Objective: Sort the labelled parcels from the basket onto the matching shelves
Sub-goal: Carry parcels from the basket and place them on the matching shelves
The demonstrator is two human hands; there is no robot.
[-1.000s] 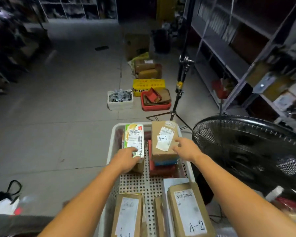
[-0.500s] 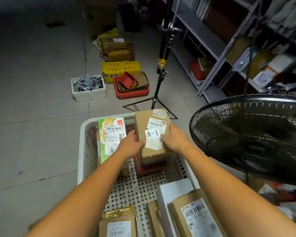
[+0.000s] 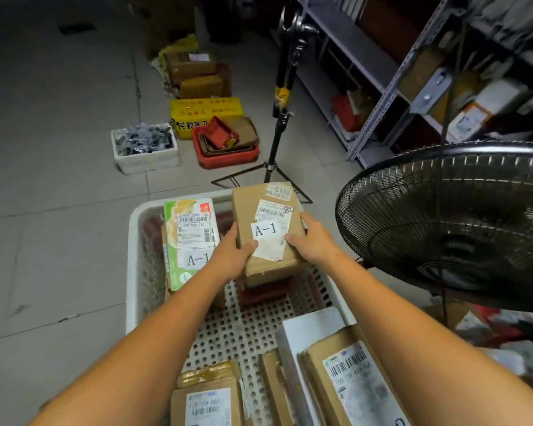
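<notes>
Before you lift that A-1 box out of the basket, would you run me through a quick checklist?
1. Grip: left hand and right hand hold the box: ok.
2. Its label reads A-1: ok.
3. Clear of the green parcel: ok.
4. Free of the red items beneath: cannot tell.
5. Room on the right: not ok, fan stands close.
6. A-1 shelf found: cannot tell, no marks legible on the shelves.

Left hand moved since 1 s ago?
Yes. The left hand went right: off the green A-1 parcel, fixed in the basket, onto the left side of the brown A-1 box.
</notes>
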